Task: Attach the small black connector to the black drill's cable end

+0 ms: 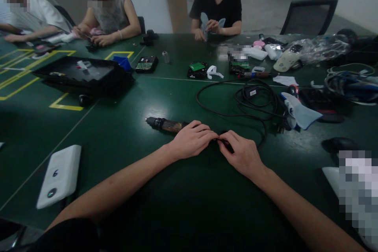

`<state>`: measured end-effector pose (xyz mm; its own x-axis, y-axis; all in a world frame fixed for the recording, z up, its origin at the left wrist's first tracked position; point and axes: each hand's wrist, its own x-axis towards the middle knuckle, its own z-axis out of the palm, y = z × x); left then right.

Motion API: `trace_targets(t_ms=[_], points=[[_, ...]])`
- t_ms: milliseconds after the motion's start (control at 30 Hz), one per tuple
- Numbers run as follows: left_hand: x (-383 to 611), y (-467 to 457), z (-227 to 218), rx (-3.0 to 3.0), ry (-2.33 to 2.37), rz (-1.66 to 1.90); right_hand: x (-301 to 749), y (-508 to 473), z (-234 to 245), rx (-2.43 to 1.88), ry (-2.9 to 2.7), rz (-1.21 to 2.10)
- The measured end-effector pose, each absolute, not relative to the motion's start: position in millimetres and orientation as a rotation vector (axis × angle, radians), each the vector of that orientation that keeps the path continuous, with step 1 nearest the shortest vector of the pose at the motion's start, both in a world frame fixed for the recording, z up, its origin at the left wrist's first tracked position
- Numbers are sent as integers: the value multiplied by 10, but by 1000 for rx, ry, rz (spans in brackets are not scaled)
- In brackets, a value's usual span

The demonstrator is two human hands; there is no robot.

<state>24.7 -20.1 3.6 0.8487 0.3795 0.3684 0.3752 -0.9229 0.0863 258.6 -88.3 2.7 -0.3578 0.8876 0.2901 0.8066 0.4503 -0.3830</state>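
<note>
An electric screwdriver (169, 125) lies on the green table, its black nose and bit pointing left. My left hand (193, 139) is closed over the rear part of its brown body, which the fingers mostly hide. At the tail end my right hand (240, 151) pinches the dark cable end (226, 139), thumb and fingertips together. Both sets of fingertips meet there, so the joint between cable and screwdriver cannot be made out. From this spot a black cable (264, 136) runs to the right and up into a loose coil.
A black tray (79, 71) stands at the back left, a white power bank (60, 175) at the near left. Several hard drives (146, 64) lie further back. Another screwdriver (258, 75), gloves (301, 112) and a mouse (339, 144) are on the right. Three people sit across the table.
</note>
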Motion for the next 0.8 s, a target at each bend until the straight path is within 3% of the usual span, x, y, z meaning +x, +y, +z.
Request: trace_targets(t_ms=[800], points=[[261, -199, 29, 3021, 631, 649, 2593, -873, 31, -1442, -2276, 260]])
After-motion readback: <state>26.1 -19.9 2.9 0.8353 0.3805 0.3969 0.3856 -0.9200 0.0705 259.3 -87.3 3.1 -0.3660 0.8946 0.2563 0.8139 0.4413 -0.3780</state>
